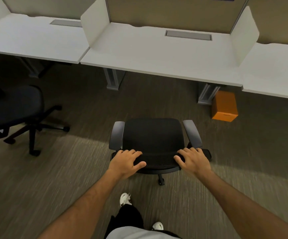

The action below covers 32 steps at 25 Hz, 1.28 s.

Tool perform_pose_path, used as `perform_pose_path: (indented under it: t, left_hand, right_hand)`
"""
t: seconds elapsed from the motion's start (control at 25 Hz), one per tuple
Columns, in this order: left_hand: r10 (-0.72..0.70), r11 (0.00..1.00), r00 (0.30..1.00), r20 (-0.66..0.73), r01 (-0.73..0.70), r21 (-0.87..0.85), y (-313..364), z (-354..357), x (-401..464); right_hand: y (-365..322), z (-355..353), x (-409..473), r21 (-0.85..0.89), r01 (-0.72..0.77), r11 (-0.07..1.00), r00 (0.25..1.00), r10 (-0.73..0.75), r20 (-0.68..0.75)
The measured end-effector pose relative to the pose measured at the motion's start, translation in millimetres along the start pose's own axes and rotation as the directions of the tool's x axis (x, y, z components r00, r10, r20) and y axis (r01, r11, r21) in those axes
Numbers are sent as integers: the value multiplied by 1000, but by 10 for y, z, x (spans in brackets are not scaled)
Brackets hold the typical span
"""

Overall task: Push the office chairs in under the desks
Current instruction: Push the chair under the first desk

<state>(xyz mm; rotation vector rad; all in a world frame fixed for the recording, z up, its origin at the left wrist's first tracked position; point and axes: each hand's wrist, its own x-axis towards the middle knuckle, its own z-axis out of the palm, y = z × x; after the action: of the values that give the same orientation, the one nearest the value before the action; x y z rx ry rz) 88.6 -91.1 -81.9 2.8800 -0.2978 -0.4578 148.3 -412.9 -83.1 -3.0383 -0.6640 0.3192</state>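
I have both hands on the top of the chair's (152,135) backrest: my left hand (127,161) curls over its left end, fingers (131,152) draped over the top edge and thumb hooked under the near side, and my right hand (194,160) does the same at the right end. Each hand grips the backrest rather than just resting on it.

The chair stands on the carpet (71,169), well out from the desk (157,54), its seat facing the gap between the two desk legs. So I judge I am in the middle of rolling this one in, with the whole approach left to cover.

The next move calls for a straight, even push from both hands so the chair does not swivel. The armrests (117,135) look as though they may meet the desk edge, though I cannot tell their height against it from here. A second chair (15,107) at my left also stands out from its desk and will need the same.

The only container is an orange box (224,106) on the floor by the right desk leg. It is closed, so I cannot tell what is in it. It sits to the right of the chair's path.
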Motion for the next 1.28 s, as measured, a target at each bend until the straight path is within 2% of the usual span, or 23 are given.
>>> perform_pose_path:
  t: [0.28,0.68,1.28]
  left_hand:
    - [36,999,999,-8,-36,7,-504,-305,801]
    - [139,990,989,60,-138,-25,-1406,-989,2066]
    - [118,992,992,46,-116,-43,-1962,-1639,3676]
  right_hand:
    - [33,-125,847,30,-44,999,996,46,-76]
    - [-97,-413,2140,64,-172,983,983,176,-57]
    - [406,-821,3870,88,-159,983,985,164,-55]
